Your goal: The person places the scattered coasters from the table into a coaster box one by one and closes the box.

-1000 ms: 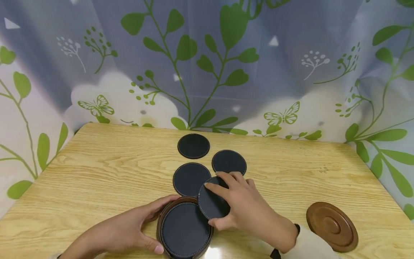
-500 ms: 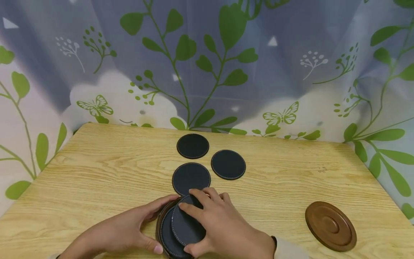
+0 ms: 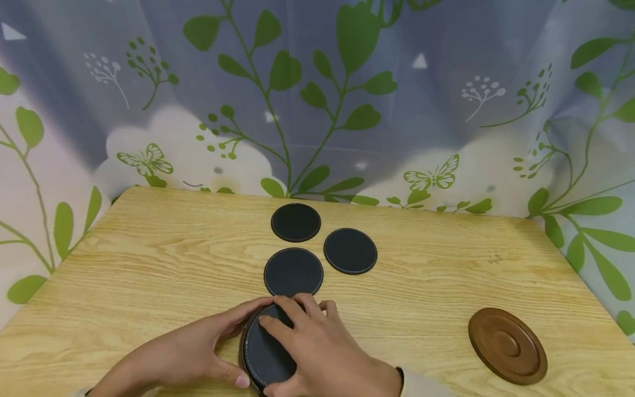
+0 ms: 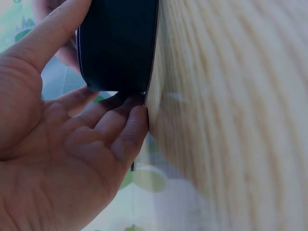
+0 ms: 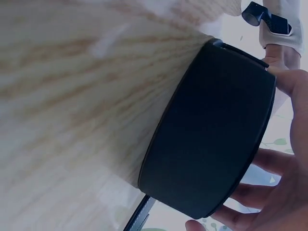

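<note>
A round black coaster (image 3: 268,350) with pale edge stitching lies at the top of a round coaster holder (image 5: 207,130), whose dark side wall shows in both wrist views. My right hand (image 3: 324,353) holds this coaster from above, fingers spread over its far edge and thumb at its near edge. On the holder's left side my left hand (image 3: 190,353) steadies it, with fingers behind and thumb in front. The left wrist view has the fingertips (image 4: 137,118) against the holder's foot by the tabletop. How far the coaster sits inside the rim is hidden.
Three more black coasters lie flat beyond the hands: a near one (image 3: 294,272), one at right (image 3: 350,251) and a far one (image 3: 296,222). A brown round lid (image 3: 507,345) rests on the wooden table (image 3: 149,264) at right. A leaf-patterned curtain (image 3: 317,110) hangs behind.
My right hand has carried the coaster leftward and down from the holder's right edge onto its top. The left hand has stayed at the holder.
</note>
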The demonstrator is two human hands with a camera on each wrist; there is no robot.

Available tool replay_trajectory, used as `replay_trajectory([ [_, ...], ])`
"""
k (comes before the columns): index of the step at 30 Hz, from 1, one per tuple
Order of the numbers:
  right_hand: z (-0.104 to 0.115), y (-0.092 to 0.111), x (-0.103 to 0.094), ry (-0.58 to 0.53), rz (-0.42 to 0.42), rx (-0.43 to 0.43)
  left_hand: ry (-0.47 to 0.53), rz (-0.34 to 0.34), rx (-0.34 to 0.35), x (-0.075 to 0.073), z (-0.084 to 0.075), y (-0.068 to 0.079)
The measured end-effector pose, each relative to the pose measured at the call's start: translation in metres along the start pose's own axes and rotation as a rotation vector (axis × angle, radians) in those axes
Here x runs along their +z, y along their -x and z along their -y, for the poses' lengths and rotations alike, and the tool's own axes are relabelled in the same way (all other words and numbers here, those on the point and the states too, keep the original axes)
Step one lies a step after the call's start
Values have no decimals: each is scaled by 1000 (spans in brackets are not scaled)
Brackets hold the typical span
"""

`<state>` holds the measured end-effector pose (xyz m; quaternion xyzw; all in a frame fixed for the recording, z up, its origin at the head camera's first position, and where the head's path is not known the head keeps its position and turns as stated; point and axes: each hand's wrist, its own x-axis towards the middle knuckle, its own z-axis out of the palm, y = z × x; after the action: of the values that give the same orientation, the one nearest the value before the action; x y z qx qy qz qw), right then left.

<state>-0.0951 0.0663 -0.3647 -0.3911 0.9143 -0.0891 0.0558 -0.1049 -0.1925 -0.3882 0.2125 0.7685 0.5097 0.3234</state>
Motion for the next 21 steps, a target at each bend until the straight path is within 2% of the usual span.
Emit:
replay_trajectory([
  [8, 4, -1, 4, -2, -21, 10, -10, 2, 3, 0, -2, 0],
  [17, 6, -1, 12, 96, -78, -20, -23, 3, 32, 0, 1, -2],
  [21, 5, -1, 12, 108, -85, -22, -41, -6, 18, 0, 1, -2],
])
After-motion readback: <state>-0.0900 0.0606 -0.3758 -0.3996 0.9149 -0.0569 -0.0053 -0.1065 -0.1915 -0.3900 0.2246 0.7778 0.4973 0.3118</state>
